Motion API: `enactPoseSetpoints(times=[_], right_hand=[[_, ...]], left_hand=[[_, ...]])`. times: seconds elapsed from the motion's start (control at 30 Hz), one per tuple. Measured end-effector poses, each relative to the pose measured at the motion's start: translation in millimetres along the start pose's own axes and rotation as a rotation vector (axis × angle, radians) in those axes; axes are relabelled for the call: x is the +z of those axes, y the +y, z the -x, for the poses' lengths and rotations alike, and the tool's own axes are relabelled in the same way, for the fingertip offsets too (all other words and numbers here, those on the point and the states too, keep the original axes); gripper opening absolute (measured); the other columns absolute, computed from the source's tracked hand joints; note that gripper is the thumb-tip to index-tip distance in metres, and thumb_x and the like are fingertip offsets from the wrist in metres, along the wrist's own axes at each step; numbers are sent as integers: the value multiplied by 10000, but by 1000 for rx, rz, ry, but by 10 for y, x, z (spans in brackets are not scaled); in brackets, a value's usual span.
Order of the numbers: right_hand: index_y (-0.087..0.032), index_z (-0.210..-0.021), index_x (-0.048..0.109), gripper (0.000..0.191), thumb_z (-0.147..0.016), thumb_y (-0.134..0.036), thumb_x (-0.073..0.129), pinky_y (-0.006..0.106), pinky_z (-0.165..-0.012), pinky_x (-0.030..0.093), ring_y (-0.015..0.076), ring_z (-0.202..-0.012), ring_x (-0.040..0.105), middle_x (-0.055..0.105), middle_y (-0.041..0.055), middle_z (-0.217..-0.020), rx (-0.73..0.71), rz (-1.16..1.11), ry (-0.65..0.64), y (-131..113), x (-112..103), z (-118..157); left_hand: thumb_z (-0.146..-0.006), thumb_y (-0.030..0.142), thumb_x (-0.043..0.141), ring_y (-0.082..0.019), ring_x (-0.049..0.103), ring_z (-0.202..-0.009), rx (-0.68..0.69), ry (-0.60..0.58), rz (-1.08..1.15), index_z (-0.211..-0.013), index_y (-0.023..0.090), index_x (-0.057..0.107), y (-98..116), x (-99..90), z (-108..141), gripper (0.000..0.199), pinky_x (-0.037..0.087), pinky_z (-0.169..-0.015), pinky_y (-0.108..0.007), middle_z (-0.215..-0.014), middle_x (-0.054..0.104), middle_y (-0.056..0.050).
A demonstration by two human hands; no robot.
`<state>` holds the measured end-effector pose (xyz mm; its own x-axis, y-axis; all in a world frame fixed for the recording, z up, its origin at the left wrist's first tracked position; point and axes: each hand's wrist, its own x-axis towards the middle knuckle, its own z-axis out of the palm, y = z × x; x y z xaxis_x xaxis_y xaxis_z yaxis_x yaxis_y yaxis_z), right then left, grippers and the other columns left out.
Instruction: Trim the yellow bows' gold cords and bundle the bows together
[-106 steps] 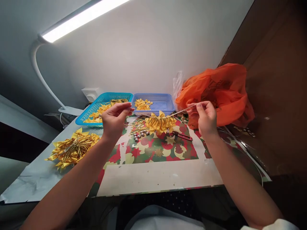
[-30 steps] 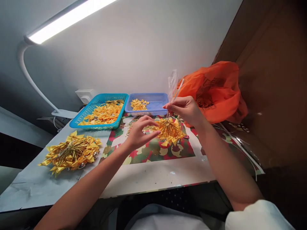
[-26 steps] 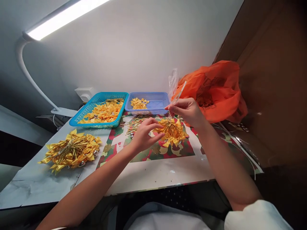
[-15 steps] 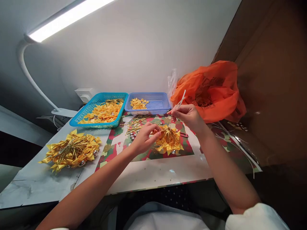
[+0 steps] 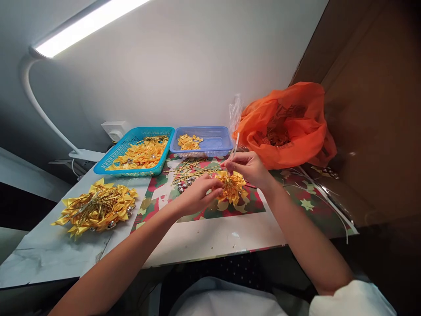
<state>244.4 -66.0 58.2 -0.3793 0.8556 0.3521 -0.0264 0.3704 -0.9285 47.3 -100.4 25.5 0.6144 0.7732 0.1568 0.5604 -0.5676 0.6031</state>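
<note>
My right hand (image 5: 248,171) is closed in a pinch on a thin white strip (image 5: 236,145), whose ends stick up above the fingers. Below it is a bunch of yellow ribbon bows (image 5: 233,191) with gold stems gathered at its middle; the strip runs down to these stems. At the bunch's left side is my left hand (image 5: 200,195), thumb and forefinger apart, fingertips close to the bows. Whether those fingertips touch the bunch is hard to see. Loose gold stems (image 5: 187,170) and several small silver bells (image 5: 185,185) lie beyond the left hand.
A larger bunch of yellow bows (image 5: 97,206) rests at the left. Behind stand a teal basket (image 5: 161,169) of bows and a blue basket (image 5: 220,131) with fewer. An orange bag (image 5: 305,149) and loose white strips (image 5: 344,226) are at right. A lamp (image 5: 29,87) arches at left.
My right hand has moved left and slightly down with the strip. The left hand's grip by the stems has loosened, its fingers now apart. The bunch appears slightly raised.
</note>
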Motion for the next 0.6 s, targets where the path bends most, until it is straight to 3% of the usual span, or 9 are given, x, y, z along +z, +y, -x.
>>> enactPoseSetpoints(times=[0.17,0.27,0.37,0.47,0.6], right_hand=[[-191,-585,672,387,-724,-544,745,269,-606,478,113,-579,565,604,-11,-571,-8,-8,-19,-42,-15,31],[-195,-570,664,403,-737,-556,729,268,-611,478,124,-608,590,614,-4,-573,-20,2,-21,-42,-9,36],[-194,-567,660,412,-740,-562,724,269,-612,475,137,-639,609,619,2,-578,-14,17,-19,-24,-7,34],[-189,-557,653,426,-744,-567,719,269,-605,465,146,-658,615,615,8,-582,-10,54,-9,-4,-19,37],[-189,-576,657,436,-730,-592,718,270,-609,466,150,-677,614,611,9,-595,15,52,-5,-1,-35,44]], left_hand=[[-875,487,595,-235,523,-917,120,-112,21,-858,212,622,22,-136,81,277,438,-885,-411,-893,602,-38],[-873,478,602,-292,475,-1165,166,-101,30,-908,234,644,-49,-196,97,250,358,-1044,-496,-1206,621,-63],[-883,462,594,-320,396,-1312,132,-87,28,-1042,256,631,-163,-187,100,263,330,-1088,-541,-1414,549,-64],[-855,415,649,-316,438,-1282,122,34,-69,-1044,247,615,-241,-144,99,255,341,-1075,-557,-1391,583,-76],[-898,257,583,-266,552,-1127,176,268,-210,-844,226,621,-277,-133,75,73,400,-990,-504,-1207,688,-55]])
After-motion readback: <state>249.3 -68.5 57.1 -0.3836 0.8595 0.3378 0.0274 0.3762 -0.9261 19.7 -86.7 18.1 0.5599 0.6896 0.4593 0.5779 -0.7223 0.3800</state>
